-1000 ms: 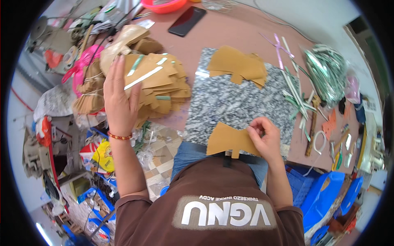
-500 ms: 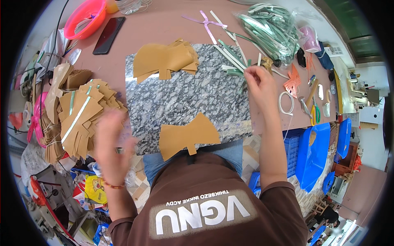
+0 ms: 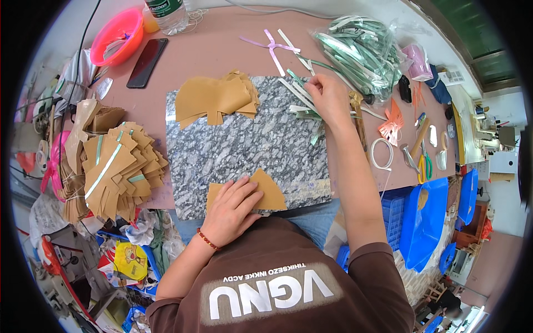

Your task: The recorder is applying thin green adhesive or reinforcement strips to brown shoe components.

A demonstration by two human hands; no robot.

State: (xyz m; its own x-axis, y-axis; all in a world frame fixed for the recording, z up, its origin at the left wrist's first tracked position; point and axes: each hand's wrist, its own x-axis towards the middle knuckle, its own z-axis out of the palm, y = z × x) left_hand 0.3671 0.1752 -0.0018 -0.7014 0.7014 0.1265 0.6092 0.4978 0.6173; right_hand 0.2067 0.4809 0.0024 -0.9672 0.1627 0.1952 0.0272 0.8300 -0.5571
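My left hand [image 3: 230, 212] lies with its fingers stretched over a tan bow-shaped piece [image 3: 268, 192] at the near edge of a grey speckled stone slab [image 3: 244, 150]. The hand covers much of that piece. At the slab's far right corner my right hand [image 3: 331, 100] has thumb and fingers pinched together on a strip, among several green and white strips [image 3: 301, 100]; the fingers partly hide which strip. A stack of tan pieces of the same shape [image 3: 214, 97] rests on the slab's far left part.
To the left sits a pile of tan pieces [image 3: 114, 166] with green strips across some. A phone [image 3: 147, 62], a pink bowl [image 3: 117, 36] and a bottle [image 3: 167, 15] stand farther back. At right are a bag of strips [image 3: 361, 50], pliers [image 3: 426, 161] and a blue bin [image 3: 425, 222].
My left hand has come from the pile side onto the tan piece near me. My right hand has shifted left and slightly farther in, over the strips. The view has tilted a little.
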